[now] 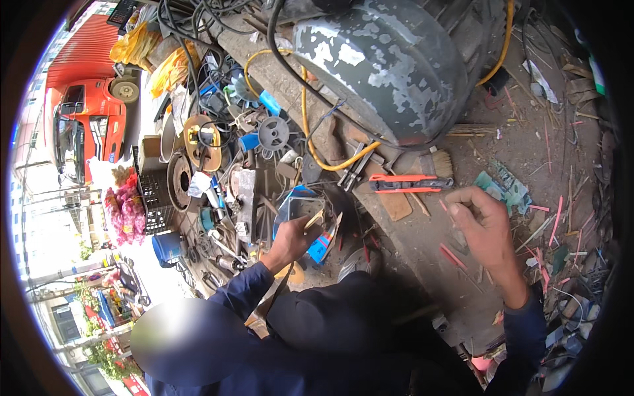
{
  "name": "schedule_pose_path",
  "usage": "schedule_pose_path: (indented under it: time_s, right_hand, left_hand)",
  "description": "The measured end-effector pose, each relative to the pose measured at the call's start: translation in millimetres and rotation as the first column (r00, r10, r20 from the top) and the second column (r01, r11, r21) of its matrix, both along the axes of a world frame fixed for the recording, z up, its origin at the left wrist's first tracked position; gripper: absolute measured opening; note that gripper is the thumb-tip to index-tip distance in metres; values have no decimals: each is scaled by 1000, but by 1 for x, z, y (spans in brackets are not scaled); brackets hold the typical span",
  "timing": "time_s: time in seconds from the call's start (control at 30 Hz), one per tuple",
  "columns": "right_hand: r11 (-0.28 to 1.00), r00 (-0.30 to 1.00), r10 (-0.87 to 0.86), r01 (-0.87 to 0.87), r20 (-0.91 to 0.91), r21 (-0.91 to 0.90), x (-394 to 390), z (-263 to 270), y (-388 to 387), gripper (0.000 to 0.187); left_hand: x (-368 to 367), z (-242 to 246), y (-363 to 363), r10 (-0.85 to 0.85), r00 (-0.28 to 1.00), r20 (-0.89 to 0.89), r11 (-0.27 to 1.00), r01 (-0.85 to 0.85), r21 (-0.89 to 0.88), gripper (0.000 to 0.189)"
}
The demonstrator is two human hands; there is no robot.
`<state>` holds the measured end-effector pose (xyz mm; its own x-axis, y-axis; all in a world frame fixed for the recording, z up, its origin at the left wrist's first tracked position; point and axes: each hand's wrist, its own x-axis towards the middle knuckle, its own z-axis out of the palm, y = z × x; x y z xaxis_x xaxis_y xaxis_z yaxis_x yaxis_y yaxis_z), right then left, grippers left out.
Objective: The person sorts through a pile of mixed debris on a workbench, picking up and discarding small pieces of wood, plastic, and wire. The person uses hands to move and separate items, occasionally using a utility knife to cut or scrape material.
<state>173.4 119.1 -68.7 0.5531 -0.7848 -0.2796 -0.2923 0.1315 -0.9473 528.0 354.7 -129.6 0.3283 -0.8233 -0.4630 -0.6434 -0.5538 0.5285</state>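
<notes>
My left hand (291,243) grips a thin brass-coloured metal strip (315,219) between thumb and fingers. Beneath that hand are a grey open box (306,204) and a torn blue printed carton piece (323,243). My right hand (484,223) hovers over the dusty ground with its fingers curled and thumb near the index finger. A short pink strip (443,205) shows by those fingertips; I cannot tell whether it is held or lies on the ground. Just beyond them lies an orange-and-black utility knife (411,183), with a bristle brush (440,163) behind it.
A large drum-like metal piece with peeling grey paint (376,69) stands ahead, crossed by a yellow hose (311,143). Scrap parts, including a finned fan wheel (274,133), crowd the left. Crumpled green wrapping (504,187) lies rightward. A red truck (89,119) stands beyond.
</notes>
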Motion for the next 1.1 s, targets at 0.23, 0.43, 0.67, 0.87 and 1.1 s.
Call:
schedule_pose_path:
  time_s: [0.23,0.43,0.67,0.87,1.1]
  right_hand:
    - [950,976,-161,112,-149,-291,-32,3,-47,16]
    - [840,955,-116,-53,-274,-540,-10,-13,-81,18]
    - [592,879,-25,-370,-475,-716,28,-59,-117,26]
    - [613,840,-12,-423,-543,-668,-10,-35,-102,14]
    - [754,913,-111,-180,-392,-632,-32,3,-94,10]
  left_hand:
    - [-7,-4,-11,91,996,24,992,-89,-94,26]
    - [-43,42,-68,-141,987,78,923,160,-351,17]
    - [-100,58,-148,-390,892,228,809,450,-378,53]
    - [-111,41,-176,-508,799,323,781,585,-219,57]
    - [-104,32,-182,-585,701,409,724,678,-128,47]
